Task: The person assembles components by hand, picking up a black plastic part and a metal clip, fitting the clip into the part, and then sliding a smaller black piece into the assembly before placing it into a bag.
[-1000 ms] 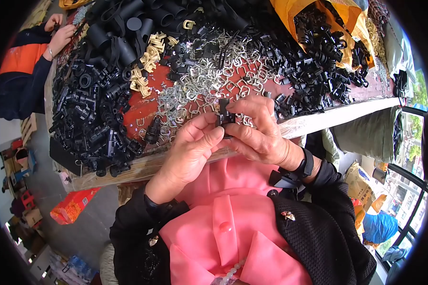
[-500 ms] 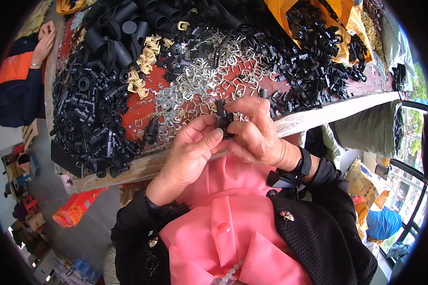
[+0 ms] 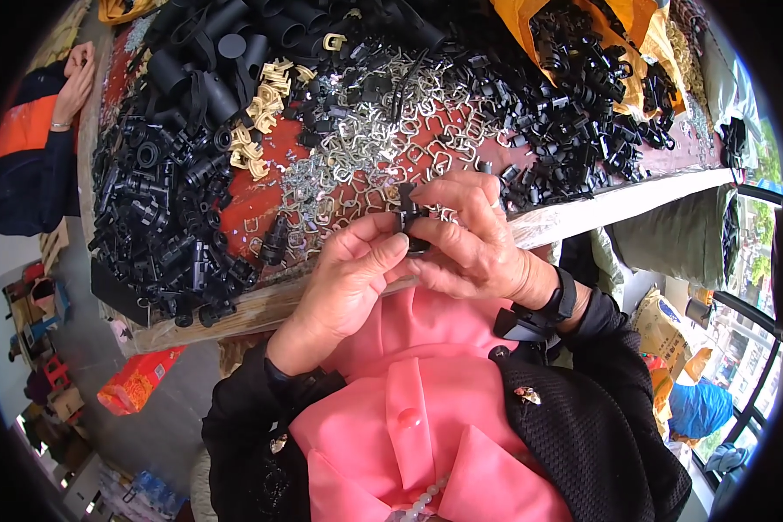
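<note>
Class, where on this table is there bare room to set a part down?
A mostly bare red patch lies between the left black pile, tan clips and silver metal pieces; a narrow pinkish strip, between the right black parts and the wrapped table edge. Black tubes crowd the far left.

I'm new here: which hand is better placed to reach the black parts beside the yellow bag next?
Probably the right hand: it's nearer those small, black, plastic-looking parts, though it and the left hand hold one slim black piece.
</note>
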A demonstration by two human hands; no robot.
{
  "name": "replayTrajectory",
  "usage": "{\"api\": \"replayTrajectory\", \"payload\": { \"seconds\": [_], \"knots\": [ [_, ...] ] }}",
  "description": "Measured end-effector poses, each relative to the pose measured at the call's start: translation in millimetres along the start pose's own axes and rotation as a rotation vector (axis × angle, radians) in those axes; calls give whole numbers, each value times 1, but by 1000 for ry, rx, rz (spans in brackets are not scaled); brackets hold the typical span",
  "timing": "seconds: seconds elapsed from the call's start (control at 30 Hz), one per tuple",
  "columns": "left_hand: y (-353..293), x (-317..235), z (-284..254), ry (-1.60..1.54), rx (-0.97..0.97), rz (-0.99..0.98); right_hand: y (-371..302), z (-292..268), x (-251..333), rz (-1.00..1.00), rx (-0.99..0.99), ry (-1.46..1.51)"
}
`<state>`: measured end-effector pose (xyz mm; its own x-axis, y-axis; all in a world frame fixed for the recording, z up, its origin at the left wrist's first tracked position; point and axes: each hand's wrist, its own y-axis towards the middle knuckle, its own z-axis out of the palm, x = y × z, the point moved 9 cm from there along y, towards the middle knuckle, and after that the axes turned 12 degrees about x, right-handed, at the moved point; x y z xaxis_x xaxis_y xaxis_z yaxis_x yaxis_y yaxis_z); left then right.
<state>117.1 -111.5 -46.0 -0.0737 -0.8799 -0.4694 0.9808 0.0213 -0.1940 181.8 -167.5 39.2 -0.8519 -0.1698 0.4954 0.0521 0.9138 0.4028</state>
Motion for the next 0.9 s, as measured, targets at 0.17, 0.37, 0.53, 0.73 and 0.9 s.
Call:
{"api": "replayTrajectory", "payload": {
  "seconds": [0.17, 0.37, 0.53, 0.73, 0.9],
  "knots": [
    [-2, 5, 2, 10, -3, -49, -6, -4, -7, 17, 0, 137],
    [-4, 7, 4, 3, -1, -39, -13, -1, 0, -63, 72, 162],
    [-6, 10, -3, 42, -30, -74, -15, 7, -1, -22, 137, 132],
    [-8, 17, -8, 23, -71, -125, -11, 15, 1, 5, 231, 56],
    [-6, 18, -4, 2, -24, -156, -13, 6, -6, 22, 192, 196]
  ]
}}
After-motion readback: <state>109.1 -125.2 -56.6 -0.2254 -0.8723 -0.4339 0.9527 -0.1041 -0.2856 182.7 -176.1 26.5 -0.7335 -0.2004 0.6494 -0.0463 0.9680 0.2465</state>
